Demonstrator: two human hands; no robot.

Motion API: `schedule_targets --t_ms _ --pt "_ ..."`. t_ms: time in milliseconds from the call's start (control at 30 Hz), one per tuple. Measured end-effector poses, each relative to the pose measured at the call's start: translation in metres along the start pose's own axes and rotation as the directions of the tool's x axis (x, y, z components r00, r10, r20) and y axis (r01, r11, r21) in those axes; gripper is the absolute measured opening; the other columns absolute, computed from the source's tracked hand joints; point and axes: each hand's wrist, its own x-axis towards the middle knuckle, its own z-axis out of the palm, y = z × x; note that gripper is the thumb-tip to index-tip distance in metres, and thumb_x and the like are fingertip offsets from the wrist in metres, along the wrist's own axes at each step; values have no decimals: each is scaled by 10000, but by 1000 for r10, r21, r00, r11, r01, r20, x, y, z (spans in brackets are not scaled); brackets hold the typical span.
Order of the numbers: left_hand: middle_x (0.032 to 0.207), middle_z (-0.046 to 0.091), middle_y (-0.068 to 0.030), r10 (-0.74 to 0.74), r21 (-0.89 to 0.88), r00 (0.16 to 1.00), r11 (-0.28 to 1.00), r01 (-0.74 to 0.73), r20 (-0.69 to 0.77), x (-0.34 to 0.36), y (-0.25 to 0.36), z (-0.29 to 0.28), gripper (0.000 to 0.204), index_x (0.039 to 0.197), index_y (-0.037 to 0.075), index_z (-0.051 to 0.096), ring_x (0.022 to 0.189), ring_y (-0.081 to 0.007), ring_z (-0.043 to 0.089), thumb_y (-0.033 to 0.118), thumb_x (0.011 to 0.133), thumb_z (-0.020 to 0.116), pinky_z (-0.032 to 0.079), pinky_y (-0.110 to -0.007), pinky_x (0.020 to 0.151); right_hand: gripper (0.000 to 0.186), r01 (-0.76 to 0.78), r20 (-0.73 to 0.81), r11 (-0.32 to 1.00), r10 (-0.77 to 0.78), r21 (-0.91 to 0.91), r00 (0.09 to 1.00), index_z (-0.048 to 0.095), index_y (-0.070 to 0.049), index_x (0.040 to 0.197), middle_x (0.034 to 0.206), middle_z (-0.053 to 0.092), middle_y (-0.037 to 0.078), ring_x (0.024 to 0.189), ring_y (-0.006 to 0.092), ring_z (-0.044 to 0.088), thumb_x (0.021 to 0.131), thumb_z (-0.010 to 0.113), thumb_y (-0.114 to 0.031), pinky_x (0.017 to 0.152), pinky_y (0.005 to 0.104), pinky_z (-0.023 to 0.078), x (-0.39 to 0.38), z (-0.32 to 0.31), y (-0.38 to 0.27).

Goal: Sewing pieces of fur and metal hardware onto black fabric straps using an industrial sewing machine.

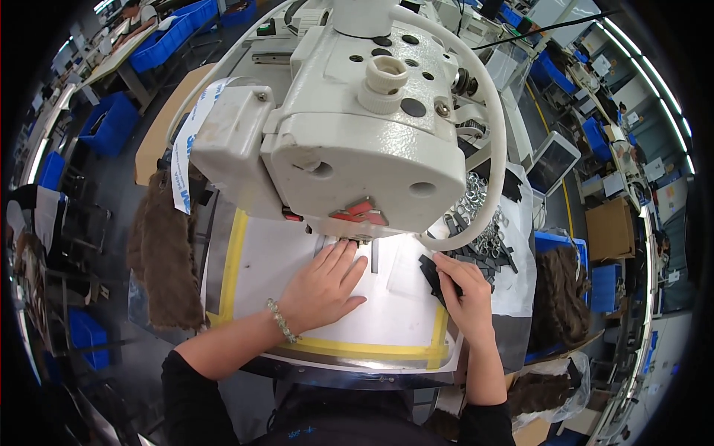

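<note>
A white sewing machine head [364,163] overhangs a white work plate [401,327] edged with yellow tape. My left hand [323,293] lies with fingers outstretched, their tips at the base of the machine's front beside the needle area; what lies under them is mostly hidden. A narrow grey strip or slot [375,260] shows right of those fingertips. My right hand [465,297] is closed on dark strips [429,273] at the plate's right. Behind it lie a heap of metal rings [477,195] and more black strips [501,254].
Brown furry material [167,260] hangs at the left, and more [561,290] fills a blue bin at the right. A cardboard piece [152,163], a tablet screen [554,160] and blue bins [108,123] stand around. Another person [134,22] sits at a far bench, top left.
</note>
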Motion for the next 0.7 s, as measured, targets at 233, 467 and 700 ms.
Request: schedule_targets --t_ms 233,467,700 --pt "1289 498 -248 -11 -19 1000 1000 10 -5 0 -2 1 569 1223 13 523 1235 -372 473 367 806 677 355 -443 1075 324 48 -4 999 -48 0 999 666 -56 1122 1081 689 109 868 242 648 812 637 32 825 332 475 -1 2 2" --pt "1285 497 -251 -6 -30 1000 1000 6 -6 1 0 0 541 1194 18 519 1250 -374 464 357 804 682 356 -446 1076 277 4 -4 1000 -4 8 1000 686 -35 1070 1028 701 110 912 243 656 815 627 54 839 315 497 0 -1 -5" --pt "1289 495 -252 -7 -20 1000 1000 6 -10 -2 -1 -2 525 1181 20 523 1253 -375 462 345 802 685 358 -449 1074 285 20 -22 1000 -20 13 1000 688 -39 1072 1018 702 113 917 246 654 809 632 59 827 316 504 0 3 -3"
